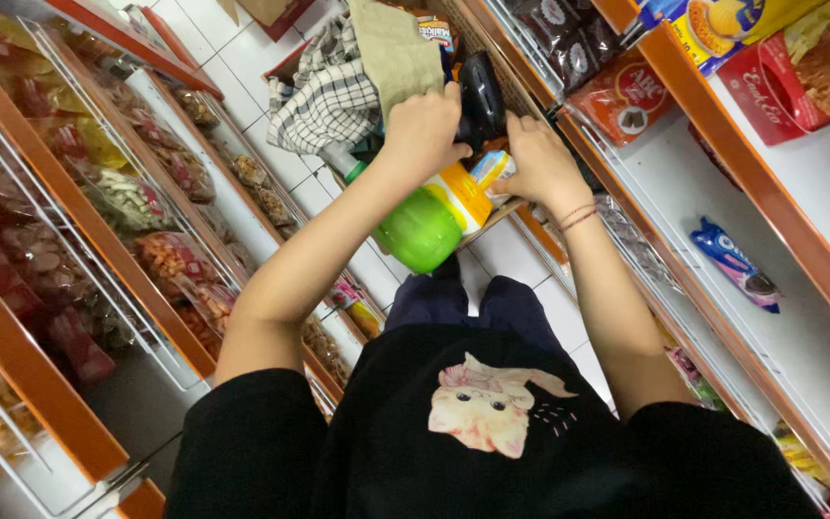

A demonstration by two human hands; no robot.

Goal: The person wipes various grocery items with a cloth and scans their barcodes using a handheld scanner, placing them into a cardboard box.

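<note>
The green plastic bottle with an orange label lay tilted in a woven basket, its round base toward the person, its neck pointing away under the left hand. That hand curled closed over the neck end; the right hand pinched a small orange packet just beside it.

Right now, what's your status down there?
Left hand on dark pouch. Right hand at basket edge. Green bottle lying below, checked cloth alongside.
</note>
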